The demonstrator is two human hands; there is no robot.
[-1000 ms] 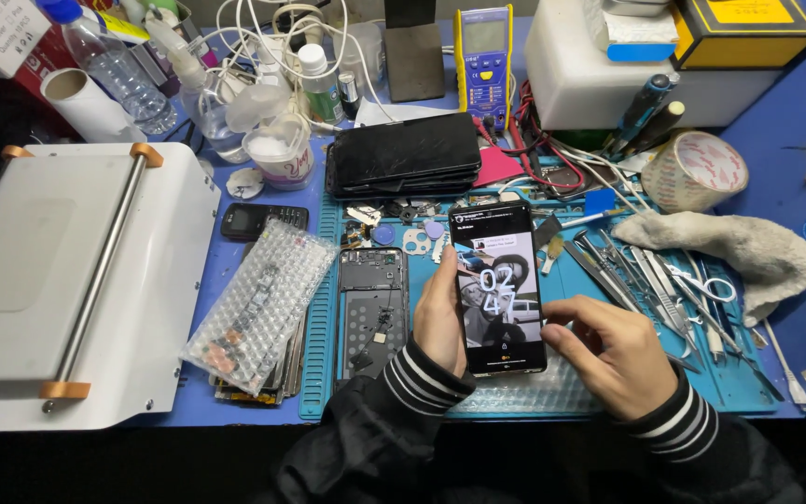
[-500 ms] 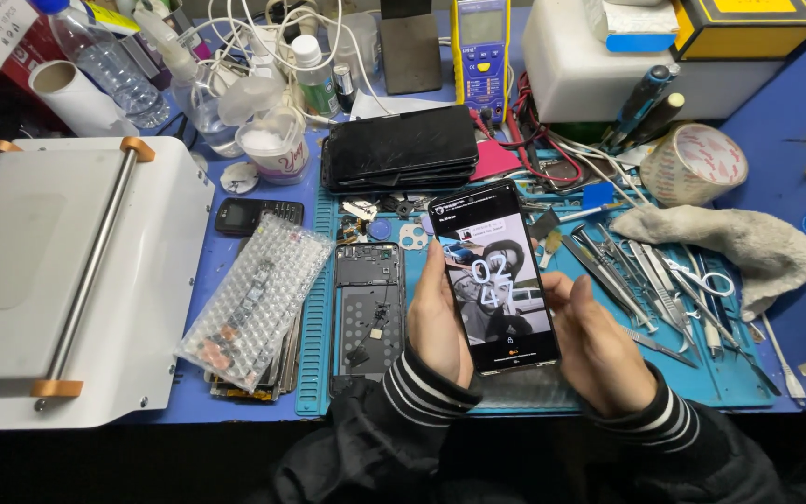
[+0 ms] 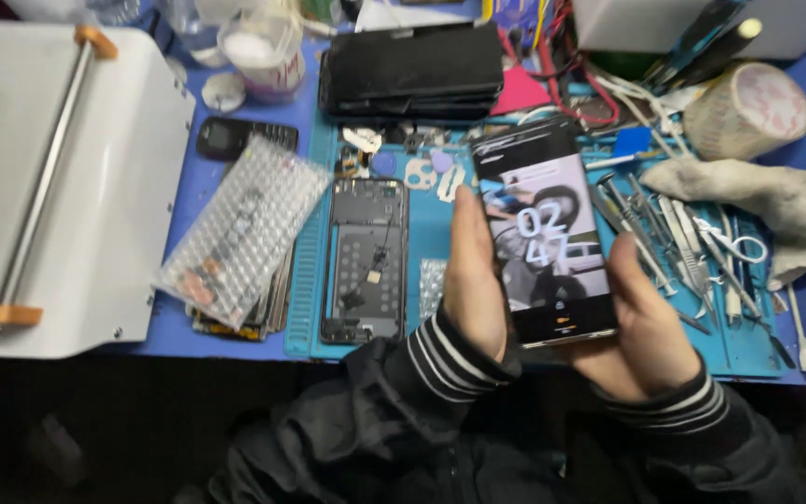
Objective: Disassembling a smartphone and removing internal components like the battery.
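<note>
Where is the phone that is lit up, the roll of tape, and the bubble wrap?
phone (image 3: pixel 545 247), head view, middle of its lit screen, held between both hands.
roll of tape (image 3: pixel 746 110), head view, its flat top face.
bubble wrap (image 3: pixel 244 229), head view, middle of the sheet.

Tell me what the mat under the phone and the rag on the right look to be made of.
The mat looks like teal silicone or rubber, matte, with moulded ridges along its left edge. The rag looks like soft woven cloth, off-white and grimy, lying crumpled in folds. The phone, held in both hands, shows a glossy lit screen, probably glass.
</note>
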